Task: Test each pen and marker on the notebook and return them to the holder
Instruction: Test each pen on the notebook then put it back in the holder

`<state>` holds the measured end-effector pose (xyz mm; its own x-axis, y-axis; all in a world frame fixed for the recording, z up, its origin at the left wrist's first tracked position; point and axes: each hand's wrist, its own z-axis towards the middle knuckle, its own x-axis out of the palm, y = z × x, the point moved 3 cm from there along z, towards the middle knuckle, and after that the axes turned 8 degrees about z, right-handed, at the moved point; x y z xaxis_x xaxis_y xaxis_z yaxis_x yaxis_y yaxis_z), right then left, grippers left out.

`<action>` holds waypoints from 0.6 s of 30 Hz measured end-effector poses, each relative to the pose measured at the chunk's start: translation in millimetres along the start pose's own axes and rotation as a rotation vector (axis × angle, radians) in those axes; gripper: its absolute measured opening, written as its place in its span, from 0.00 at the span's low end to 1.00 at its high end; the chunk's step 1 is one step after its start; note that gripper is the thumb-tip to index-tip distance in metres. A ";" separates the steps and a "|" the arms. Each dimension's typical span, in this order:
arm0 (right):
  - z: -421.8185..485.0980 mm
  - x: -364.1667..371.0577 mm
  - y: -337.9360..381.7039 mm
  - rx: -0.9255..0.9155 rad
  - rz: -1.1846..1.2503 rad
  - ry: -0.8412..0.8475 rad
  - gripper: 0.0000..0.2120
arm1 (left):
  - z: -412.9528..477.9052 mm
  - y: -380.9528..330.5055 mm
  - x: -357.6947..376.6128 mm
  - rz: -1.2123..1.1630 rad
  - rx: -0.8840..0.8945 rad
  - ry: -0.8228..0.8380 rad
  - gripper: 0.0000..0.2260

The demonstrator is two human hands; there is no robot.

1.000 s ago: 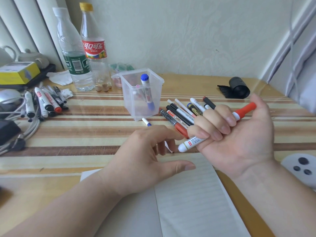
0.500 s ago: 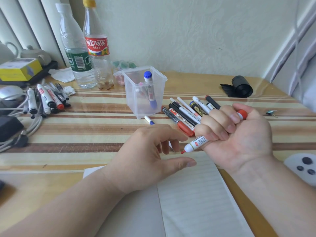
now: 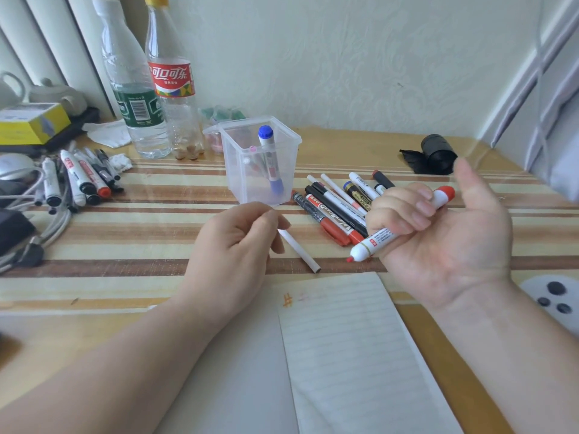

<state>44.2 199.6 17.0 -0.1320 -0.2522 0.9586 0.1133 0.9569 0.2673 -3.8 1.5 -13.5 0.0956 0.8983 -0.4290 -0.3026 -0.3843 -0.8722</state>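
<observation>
Right hand (image 3: 445, 245) gripped the white, red-ended plastic marker (image 3: 380, 238) mid-barrel, judged light, stiff, slick; left hand (image 3: 232, 245) loosely curled, hold unclear.

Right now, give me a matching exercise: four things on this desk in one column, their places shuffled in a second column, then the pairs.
Things:
1. red marker
2. blue-capped marker
3. white pen
4. black roll

Places:
A. standing in the clear holder
B. on the table, far right
C. in the right hand's grip
D. lying on the table, one end hidden by the left hand

Pairs: 1-C, 2-A, 3-D, 4-B.
</observation>
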 end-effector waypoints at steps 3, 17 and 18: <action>1.5 1.8 3.2 -0.017 -0.046 -0.027 0.15 | -0.3 -1.6 1.4 0.065 -0.024 0.030 0.13; 1.8 -2.6 6.6 0.079 -0.248 -0.098 0.21 | -0.7 1.2 7.5 -0.001 -0.063 0.207 0.13; 1.5 -2.1 6.8 0.074 -0.274 -0.087 0.22 | -0.7 1.6 7.9 -0.012 -0.054 0.223 0.14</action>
<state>43.8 206.8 16.7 -0.2316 -0.4925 0.8390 -0.0102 0.8636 0.5041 -2.8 7.8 -18.5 0.3079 0.8356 -0.4550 -0.2498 -0.3905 -0.8861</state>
